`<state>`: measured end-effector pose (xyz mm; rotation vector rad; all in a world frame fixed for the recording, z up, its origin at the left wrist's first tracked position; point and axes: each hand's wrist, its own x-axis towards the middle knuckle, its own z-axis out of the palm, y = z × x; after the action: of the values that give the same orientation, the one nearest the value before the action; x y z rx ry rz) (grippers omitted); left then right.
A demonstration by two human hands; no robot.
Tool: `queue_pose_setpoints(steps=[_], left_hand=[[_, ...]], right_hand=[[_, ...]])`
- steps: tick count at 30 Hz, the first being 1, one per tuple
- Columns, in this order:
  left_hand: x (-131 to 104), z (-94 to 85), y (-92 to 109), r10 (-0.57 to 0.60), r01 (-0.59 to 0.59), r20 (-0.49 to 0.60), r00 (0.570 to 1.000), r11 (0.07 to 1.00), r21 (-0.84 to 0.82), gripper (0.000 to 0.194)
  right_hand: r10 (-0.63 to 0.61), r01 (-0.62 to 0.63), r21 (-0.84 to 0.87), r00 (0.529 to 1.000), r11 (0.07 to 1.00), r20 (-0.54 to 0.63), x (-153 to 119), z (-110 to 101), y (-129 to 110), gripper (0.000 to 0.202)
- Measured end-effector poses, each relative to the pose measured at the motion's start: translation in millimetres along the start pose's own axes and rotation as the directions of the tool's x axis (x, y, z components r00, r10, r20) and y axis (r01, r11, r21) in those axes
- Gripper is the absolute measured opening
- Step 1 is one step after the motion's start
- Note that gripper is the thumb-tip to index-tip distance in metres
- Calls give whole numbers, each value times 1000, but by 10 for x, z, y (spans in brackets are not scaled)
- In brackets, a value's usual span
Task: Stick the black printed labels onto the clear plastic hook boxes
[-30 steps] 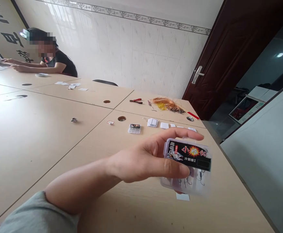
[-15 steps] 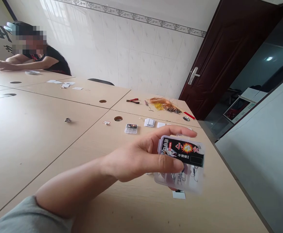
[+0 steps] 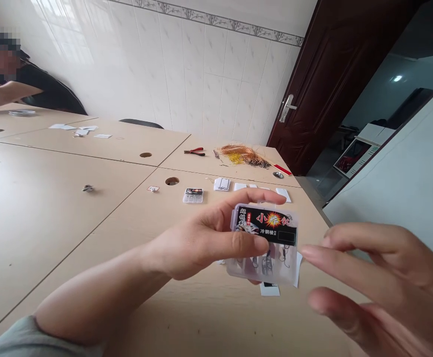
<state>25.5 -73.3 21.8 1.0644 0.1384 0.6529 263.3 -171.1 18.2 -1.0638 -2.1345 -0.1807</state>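
Plainly, in the head view, the left hand (image 3: 197, 243) grasped a clear hook box (image 3: 276, 234) above the desk (image 3: 187, 317), thumb across its front; the right hand (image 3: 391, 282), loosely parted, hung just beside it, contact uncertain.

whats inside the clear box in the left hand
In the lower part of the clear box, dark hooks show through. Whatever lies behind its black label and the thumb of the left hand is covered.
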Motion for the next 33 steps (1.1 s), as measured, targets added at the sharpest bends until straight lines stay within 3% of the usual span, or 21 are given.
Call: queue_pose_setpoints(steps=[5,12,27,33], left_hand=[[13,-20,-11,-5,5,25,1000,1000,-11,37],[7,-49,-17,6,-7,36,999,1000,24,37],[-2,-10,-11,26,-26,33,999,1000,3,39],[5,-49,-38,26,-27,81,996,1000,14,39]], right_hand=[[-182,179,-126,983,976,-13,301,31,71,26],[-252,238,-168,965,957,-68,361,77,116,19],[-248,235,-155,966,959,-69,399,87,108,15],[-235,221,-156,969,963,-75,370,111,132,14]])
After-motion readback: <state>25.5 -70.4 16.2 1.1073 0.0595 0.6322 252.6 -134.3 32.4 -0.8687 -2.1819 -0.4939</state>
